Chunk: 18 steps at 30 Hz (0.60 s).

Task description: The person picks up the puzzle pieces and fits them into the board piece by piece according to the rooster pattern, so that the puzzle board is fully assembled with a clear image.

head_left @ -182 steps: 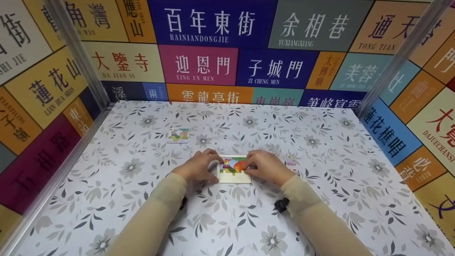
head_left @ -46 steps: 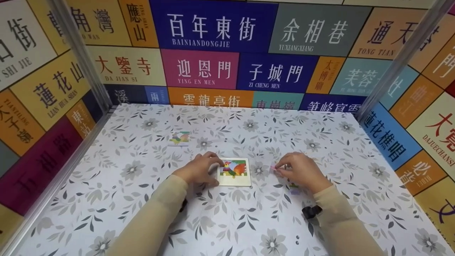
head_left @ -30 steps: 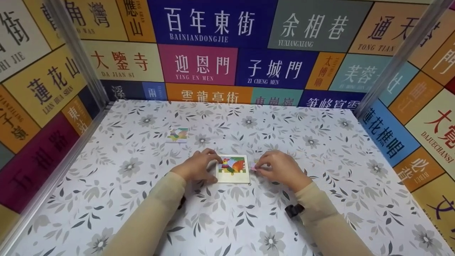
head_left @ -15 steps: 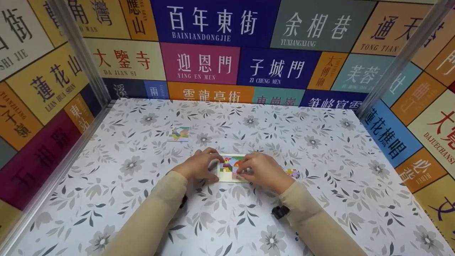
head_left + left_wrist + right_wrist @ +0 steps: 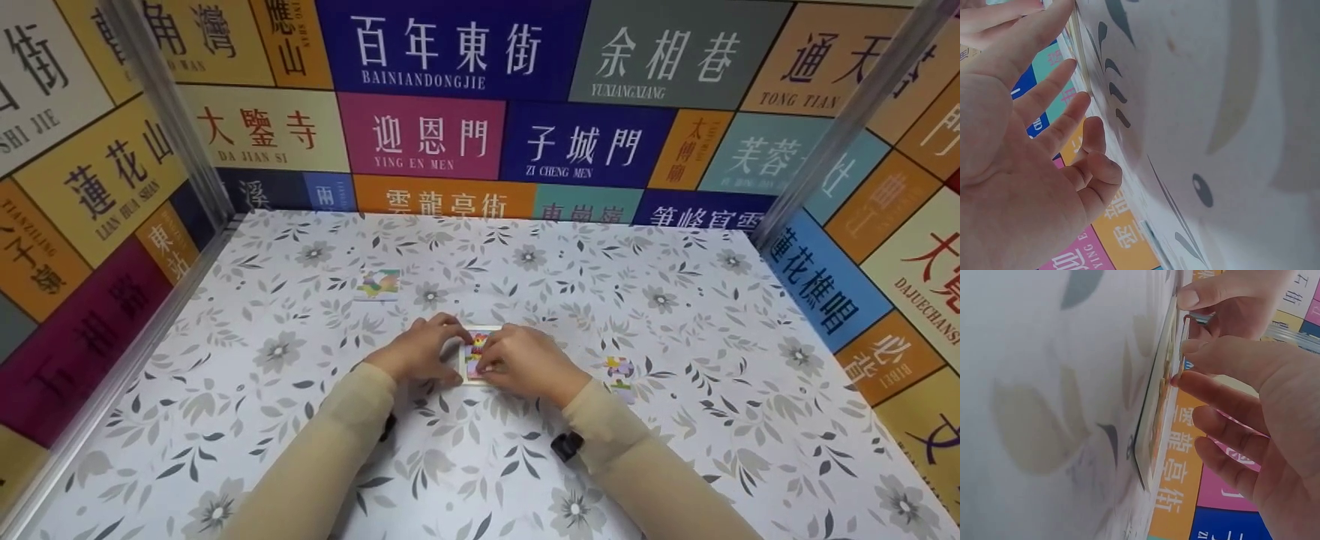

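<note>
Cream tray [image 5: 1149, 427], 1 no., on floral counter [image 5: 450, 465], betw. both hands; set pieces [image 5: 478, 342] in far half, seen in pt. only. L hand [image 5: 424, 351]: grip spans tray's L side, thumb at near corner, finger at far edge. R hand [image 5: 529, 361]: grip narrow, pinching 1 pink-purple piece [image 5: 473, 369] over tray's near-L area; contact w/ tray unclear. Spare pieces [image 5: 619, 366], approx. 2, to R. Card [image 5: 378, 285], far L. Handling, as judged: brace tray w/ L; level piece, match tabs to neighbours, press flat; don't force.
</note>
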Tool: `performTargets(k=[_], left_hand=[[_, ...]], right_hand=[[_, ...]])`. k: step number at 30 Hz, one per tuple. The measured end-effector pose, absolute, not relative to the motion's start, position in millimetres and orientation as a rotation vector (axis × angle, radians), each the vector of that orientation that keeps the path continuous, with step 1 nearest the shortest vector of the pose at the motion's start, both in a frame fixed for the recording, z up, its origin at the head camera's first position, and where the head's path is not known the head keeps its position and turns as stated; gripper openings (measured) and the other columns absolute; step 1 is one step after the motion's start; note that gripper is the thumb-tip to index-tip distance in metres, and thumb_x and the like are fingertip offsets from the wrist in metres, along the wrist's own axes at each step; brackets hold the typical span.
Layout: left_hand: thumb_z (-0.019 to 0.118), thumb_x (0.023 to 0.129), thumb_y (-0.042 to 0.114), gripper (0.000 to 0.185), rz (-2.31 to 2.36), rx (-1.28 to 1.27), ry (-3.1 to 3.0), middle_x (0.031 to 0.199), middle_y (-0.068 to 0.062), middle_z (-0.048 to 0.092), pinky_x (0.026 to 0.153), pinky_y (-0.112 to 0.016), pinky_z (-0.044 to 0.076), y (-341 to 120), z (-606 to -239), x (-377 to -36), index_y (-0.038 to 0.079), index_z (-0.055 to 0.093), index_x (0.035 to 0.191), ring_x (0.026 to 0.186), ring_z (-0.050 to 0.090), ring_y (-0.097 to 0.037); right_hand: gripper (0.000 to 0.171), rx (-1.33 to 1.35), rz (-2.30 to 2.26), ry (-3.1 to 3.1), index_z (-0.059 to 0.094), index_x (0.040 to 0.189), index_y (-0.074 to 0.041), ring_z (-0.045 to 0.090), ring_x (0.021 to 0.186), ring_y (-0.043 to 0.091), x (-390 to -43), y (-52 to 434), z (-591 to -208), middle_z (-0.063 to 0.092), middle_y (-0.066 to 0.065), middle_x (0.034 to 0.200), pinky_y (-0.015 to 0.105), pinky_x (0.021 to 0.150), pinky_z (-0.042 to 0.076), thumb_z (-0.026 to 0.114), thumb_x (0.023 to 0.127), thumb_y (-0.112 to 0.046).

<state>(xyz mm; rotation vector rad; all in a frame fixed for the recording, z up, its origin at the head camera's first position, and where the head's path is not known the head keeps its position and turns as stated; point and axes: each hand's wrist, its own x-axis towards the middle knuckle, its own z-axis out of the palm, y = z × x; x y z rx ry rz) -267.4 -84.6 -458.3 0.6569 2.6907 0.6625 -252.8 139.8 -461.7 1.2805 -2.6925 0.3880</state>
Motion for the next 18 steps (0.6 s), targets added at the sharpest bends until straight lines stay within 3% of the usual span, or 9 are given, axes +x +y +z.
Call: performTargets(k=[18], left_hand=[[0.089,0.082,0.026,0.055,0.653,0.669,2.698,0.153,-0.007,0.048,0.111,-0.053,0.043,-84.2,-456.2,-265.8,0.021,0.066,0.132,0.134,0.047,-0.040]], right_hand=[[0.007,1.226,0.347,-2.752,0.084,0.094,-0.024,0.067,0.092,0.017,-253.7,133.3,-464.9,0.075,-0.007,0.099,0.036,0.080,0.057,0.081,0.089,-0.028]])
